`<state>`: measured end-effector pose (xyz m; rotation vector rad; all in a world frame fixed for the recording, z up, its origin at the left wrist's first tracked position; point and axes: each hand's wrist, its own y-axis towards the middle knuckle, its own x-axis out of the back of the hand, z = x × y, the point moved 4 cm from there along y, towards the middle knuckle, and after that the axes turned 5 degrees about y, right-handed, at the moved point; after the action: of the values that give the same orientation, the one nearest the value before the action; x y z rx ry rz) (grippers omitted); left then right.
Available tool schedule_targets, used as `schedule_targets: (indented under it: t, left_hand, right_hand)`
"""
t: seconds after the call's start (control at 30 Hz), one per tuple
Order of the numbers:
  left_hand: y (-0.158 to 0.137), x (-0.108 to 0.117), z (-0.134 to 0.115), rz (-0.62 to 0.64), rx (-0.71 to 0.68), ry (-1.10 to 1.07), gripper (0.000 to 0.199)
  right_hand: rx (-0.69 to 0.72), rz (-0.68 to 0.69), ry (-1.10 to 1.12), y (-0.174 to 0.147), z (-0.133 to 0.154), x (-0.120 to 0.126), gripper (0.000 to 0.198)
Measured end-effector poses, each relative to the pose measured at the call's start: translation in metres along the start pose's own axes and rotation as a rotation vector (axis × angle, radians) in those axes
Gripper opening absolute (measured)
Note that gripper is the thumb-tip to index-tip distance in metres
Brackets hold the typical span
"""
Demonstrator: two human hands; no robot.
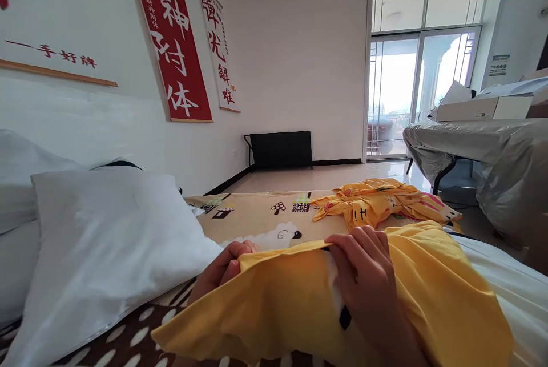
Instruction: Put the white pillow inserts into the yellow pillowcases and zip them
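A yellow pillowcase (432,293) lies across the bed right in front of me, with a white pillow inside showing at its open edge (331,275). My left hand (220,273) grips the case's upper edge at the left, fingers curled over the cloth. My right hand (368,281) rests on top of the case near the opening, fingers bent over its edge. A second crumpled yellow patterned cloth (377,201) lies farther away on the tan cartoon bedsheet (257,218).
A bare white pillow (103,247) lies at my left against the wall, another behind it. Red and white banners (171,36) hang on the wall. A covered table (479,144) with boxes stands at the right, a black rack (280,149) by the far wall, glass doors (411,93) beyond.
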<state>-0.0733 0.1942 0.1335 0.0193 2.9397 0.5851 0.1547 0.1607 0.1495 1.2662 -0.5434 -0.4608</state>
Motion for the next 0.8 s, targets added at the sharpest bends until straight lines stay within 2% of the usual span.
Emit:
schedule_targets:
  t: [0.1,0.2,0.33,0.4,0.53,0.6,0.7,0.73,0.8]
  left_hand:
    - [-0.002,-0.001,0.006,0.065,0.008,-0.039,0.03]
    - [-0.011,-0.009,0.005,0.054,-0.019,-0.019,0.025]
    - [-0.024,-0.024,-0.004,0.099,-0.17,0.09,0.017]
    - [-0.029,-0.028,-0.011,0.114,-0.243,0.177,0.013]
    - [-0.035,-0.033,-0.026,0.164,-0.281,0.408,0.01]
    - [-0.038,-0.032,-0.031,0.135,-0.303,0.536,0.009]
    - [-0.04,-0.025,-0.035,-0.016,-0.332,0.686,0.006]
    - [-0.041,-0.024,-0.035,-0.014,-0.362,0.713,0.005]
    - [-0.042,-0.027,-0.037,0.093,-0.472,0.735,0.003]
  right_hand:
    - [0.003,-0.068,-0.11,-0.004,0.012,-0.001,0.02]
    - [0.008,0.021,0.007,-0.012,0.037,-0.007,0.037]
    - [-0.047,0.126,0.168,-0.018,0.053,-0.015,0.052]
    - [-0.094,0.208,0.271,-0.016,0.046,-0.021,0.045]
    - [-0.17,0.342,0.507,-0.012,0.026,-0.031,0.018]
    - [-0.198,0.336,0.567,-0.013,0.02,-0.033,0.014]
    - [-0.221,0.316,0.598,-0.016,0.017,-0.034,0.013]
    - [-0.222,0.312,0.6,-0.016,0.017,-0.034,0.014]
    - [-0.208,0.3,0.603,-0.016,0.018,-0.033,0.016]
